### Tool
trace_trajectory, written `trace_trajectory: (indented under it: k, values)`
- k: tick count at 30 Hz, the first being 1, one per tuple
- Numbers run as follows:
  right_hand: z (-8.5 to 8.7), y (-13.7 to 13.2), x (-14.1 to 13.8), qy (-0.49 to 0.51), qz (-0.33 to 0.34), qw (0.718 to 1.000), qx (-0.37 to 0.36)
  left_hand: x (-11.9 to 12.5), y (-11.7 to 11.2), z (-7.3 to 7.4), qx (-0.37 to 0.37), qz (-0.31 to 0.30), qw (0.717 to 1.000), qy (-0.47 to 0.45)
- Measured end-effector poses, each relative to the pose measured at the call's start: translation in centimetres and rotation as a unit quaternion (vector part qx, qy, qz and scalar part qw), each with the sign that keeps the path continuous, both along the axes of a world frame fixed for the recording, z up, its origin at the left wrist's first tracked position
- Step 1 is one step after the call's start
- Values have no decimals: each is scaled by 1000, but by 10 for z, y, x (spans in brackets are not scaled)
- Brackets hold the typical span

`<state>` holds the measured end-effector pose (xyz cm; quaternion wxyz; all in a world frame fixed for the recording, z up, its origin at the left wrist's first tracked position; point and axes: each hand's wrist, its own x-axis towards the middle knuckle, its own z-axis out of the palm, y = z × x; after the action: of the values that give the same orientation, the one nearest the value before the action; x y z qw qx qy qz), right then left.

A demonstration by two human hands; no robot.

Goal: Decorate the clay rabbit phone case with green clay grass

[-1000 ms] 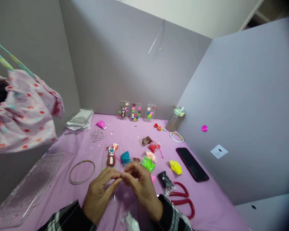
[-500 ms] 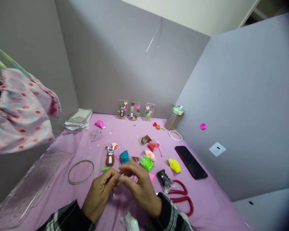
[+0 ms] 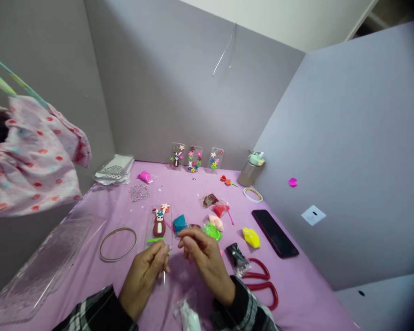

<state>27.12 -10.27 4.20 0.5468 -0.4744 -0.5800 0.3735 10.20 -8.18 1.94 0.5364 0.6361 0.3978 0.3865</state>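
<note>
hands that met fingertip to fingertip half a second ago now draw apart above the purple table cover (image 3: 124, 216). left hand (image 3: 145, 275) has thumb and forefinger pinched narrow on what appears to be a sliver of green clay (image 3: 168, 253), though the bit is too small to be sure. right hand (image 3: 207, 262) hovers just beside it, fingers loosely curled, and whether it holds anything cannot be told.

just beyond the fingertips the clear phone case (image 3: 150, 227) lies flat on the cover. it already bears a brown bunny (image 3: 158, 226), a peach flower (image 3: 164, 208) at its far end and a green strip (image 3: 155, 240) below the bunny. the near end, partly under the left hand, looks bare, so the decorating seems only partly done.

near the case sit teal clay (image 3: 179, 224), a lime clay packet (image 3: 212, 230) and yellow clay (image 3: 251, 237). red scissors (image 3: 262, 285) and a black phone (image 3: 275, 233) lie to the right, a wire ring (image 3: 117, 244) to the left. three decorated cases (image 3: 195, 158) lean against the back wall, apparently finished.
</note>
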Motion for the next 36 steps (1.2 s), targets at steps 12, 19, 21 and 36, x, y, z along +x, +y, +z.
trace_trajectory:
  k: [12,19,21,36]
  values:
    - [-8,-3,-1,-158,64,981,89,2,8,-2,-12,9,1000,-7]
    - [-7,-5,-4,-125,62,989,56,0,8,-7,-7,9,1000,18]
    - [-8,-4,-3,-111,51,991,52,-1,8,-7,1,10,1000,17]
    - [-6,-2,-2,-106,-6,991,87,0,12,2,24,36,997,-62]
